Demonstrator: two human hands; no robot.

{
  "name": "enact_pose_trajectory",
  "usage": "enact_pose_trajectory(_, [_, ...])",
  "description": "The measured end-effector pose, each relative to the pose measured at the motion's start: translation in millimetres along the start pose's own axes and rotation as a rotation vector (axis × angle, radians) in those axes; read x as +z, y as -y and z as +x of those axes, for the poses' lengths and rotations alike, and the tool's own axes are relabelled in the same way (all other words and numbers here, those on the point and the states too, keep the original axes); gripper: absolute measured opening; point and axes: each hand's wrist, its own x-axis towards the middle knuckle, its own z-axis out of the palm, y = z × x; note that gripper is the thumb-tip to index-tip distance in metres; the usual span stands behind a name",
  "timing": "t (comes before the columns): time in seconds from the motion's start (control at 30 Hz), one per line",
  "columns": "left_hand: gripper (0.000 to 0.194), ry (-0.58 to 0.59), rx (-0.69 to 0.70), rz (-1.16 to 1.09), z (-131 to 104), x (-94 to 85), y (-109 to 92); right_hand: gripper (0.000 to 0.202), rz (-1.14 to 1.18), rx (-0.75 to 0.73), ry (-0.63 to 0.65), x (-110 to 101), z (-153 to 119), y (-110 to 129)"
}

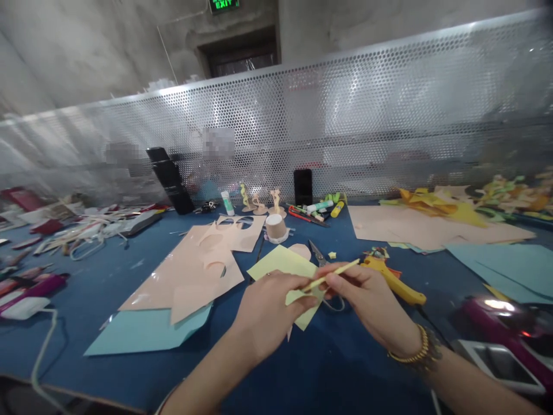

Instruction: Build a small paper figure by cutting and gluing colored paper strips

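Between both hands runs a narrow folded strip of yellow paper point(349, 267), tilted up to the right. My left hand point(272, 305) is closed on its left end, thumb and fingers pinching. Farther along, my right hand point(367, 294), with a beaded bracelet at the wrist, pinches the same strip. Beneath the hands lies a pale yellow sheet point(280, 259), partly hidden by the fingers. Scissors point(318, 253) rest just behind the right hand, their handles partly covered. A small yellow paper scrap point(332, 255) sits beside the blades.
Peach sheets with cut-out holes point(173, 265) overlie a light blue sheet point(138, 331) at left. A small paper cup point(275, 226) stands behind the hands. The yellow glue gun point(397, 282) lies right, near a purple device point(505, 328). A perforated metal screen point(268, 127) closes the back.
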Motion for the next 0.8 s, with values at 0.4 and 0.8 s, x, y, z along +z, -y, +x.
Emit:
enact_pose_trajectory(0.4, [0.040,0.172,-0.057,0.048,73,-27.5,38,0.026,-0.341,0.019,0.033,-12,19,5])
enact_pose_trajectory(0.8, [0.026,0.426,0.161,-0.118,62,6.6,60,0.017,-0.795,-0.107,0.214,7,19,-9])
